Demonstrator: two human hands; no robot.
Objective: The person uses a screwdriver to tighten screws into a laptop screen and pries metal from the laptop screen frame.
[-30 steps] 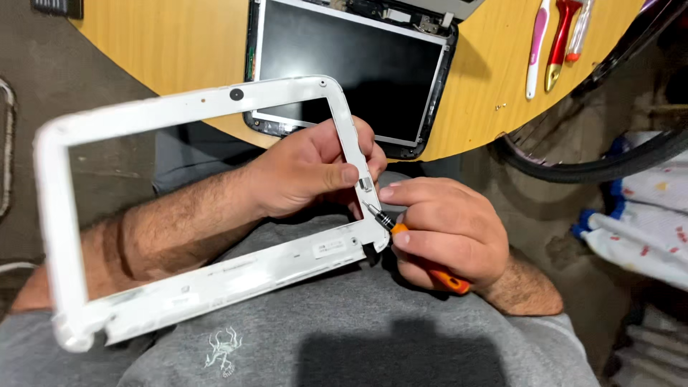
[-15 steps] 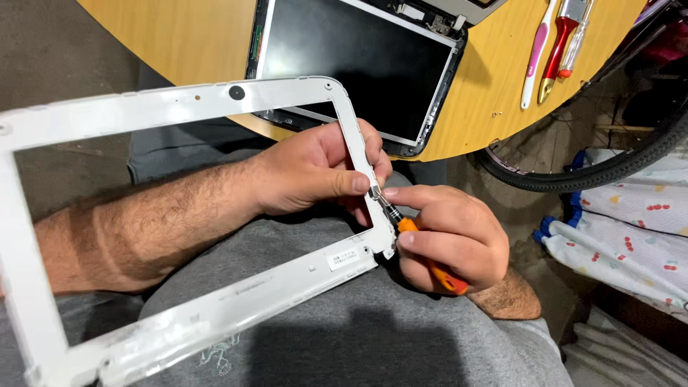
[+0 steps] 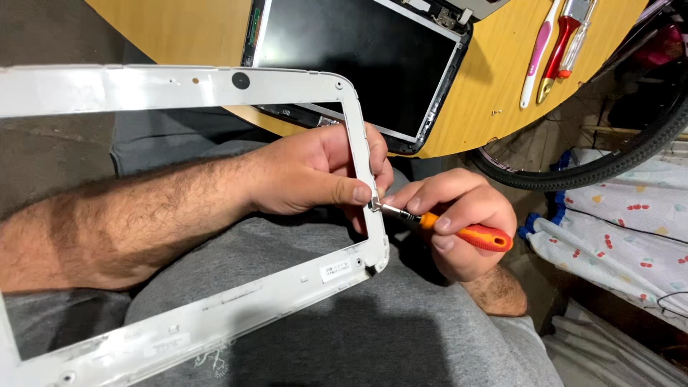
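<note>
We rest the white plastic screen bezel (image 3: pixel 179 86) across the lap, above the grey trousers (image 3: pixel 401 337), so that its inner face is turned up towards the camera and its right-hand side bar stands within reach of both hands. Behind it, the round wooden table (image 3: pixel 193 29) carries the bare display panel (image 3: pixel 358 64), laid flat and well apart from the work. A pink-handled tool (image 3: pixel 539 50) and a red-handled tool (image 3: pixel 566 36) lie side by side near the table's edge.

Our left hand (image 3: pixel 315 175) passes through the bezel opening and closes on the right-hand bar, thumb pressed beside a small metal fitting (image 3: pixel 374 203), which steadies the bar.

Our right hand (image 3: pixel 459 222) is curled shut around an orange-handled screwdriver (image 3: pixel 459 229), fingertips near the shaft for fine control. Its tip meets the fitting.
</note>
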